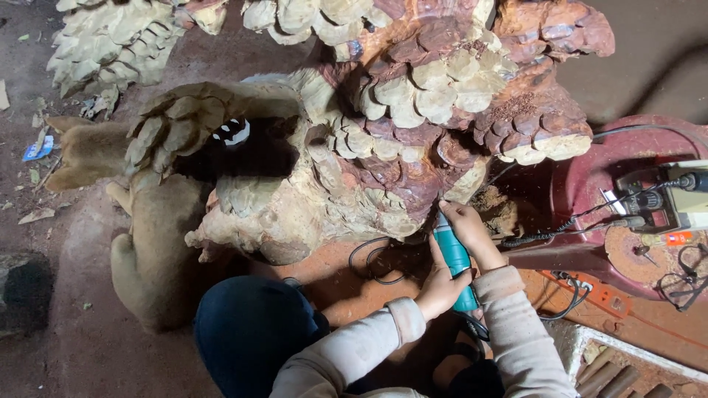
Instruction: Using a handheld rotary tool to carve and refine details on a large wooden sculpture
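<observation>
Below carved wood sculpture (pixel 369 133), teal grinder (pixel 453 258) lies between left hand (pixel 440 287) and right hand (pixel 468 230).

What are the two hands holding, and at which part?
Both hold a teal power tool: left hand around its body, right hand near the front end against the wood carving.

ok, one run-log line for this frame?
left hand: grips teal power tool | right hand: steadies tool's front | tool tip: against carved wooden sculpture | cord: loops on floor
</observation>
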